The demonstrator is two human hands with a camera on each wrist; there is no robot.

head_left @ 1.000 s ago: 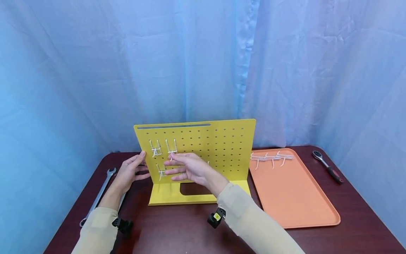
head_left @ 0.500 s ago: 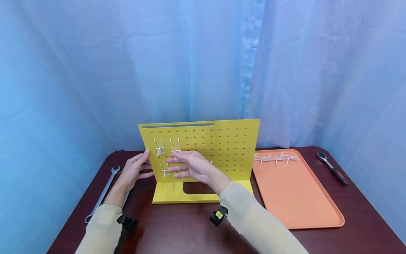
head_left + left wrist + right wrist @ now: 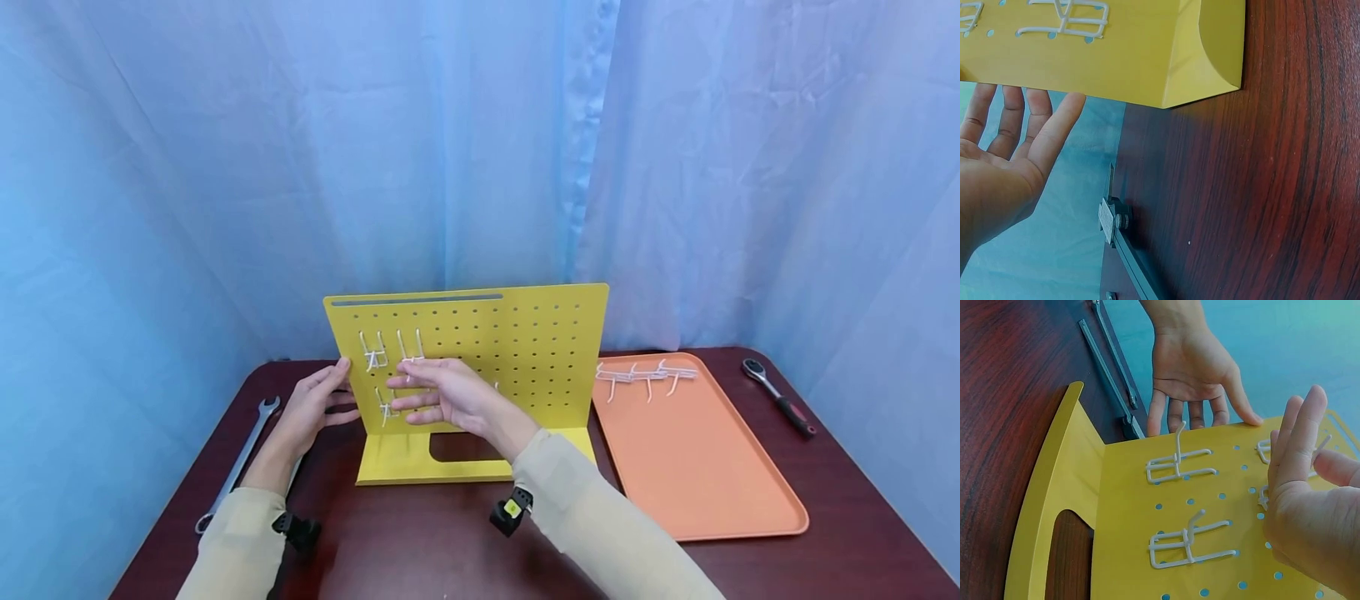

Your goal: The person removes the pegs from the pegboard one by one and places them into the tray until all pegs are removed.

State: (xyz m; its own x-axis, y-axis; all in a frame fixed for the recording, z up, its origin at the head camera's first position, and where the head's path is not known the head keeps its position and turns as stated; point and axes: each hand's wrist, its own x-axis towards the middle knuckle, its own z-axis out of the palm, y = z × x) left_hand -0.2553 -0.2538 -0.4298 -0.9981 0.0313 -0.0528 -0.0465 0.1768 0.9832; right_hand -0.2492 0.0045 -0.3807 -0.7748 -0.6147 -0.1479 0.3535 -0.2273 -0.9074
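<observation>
Head view shows the yellow pegboard (image 3: 485, 335) standing on its own base in the middle of the desk (image 3: 420, 542), and the white hook (image 3: 1263, 499) in question is on its front, second from the left in the upper row. The grip of the right hand (image 3: 457, 400) is narrow there: thumb and forefinger seem to pinch this hook, though the fingers cover much of it, and the other fingers are spread. The left hand (image 3: 306, 410) has its fingers extended and touches the left edge of the board.

I judge the hook to be light and stiff, of coated wire, a little slippery but not fragile; its projecting prong is the best place to take hold. The board looks like thin sheet — rigid, yet easily pushed, so a hand at the edge is useful.

The desk is dark, wood-grained and somewhat glossy. To the right lies an orange tray (image 3: 697, 467) with more hooks at its far end, then a ratchet (image 3: 780, 400); to the left, a wrench (image 3: 238, 467). Pale blue curtains (image 3: 480, 167) hang behind and at both sides.
</observation>
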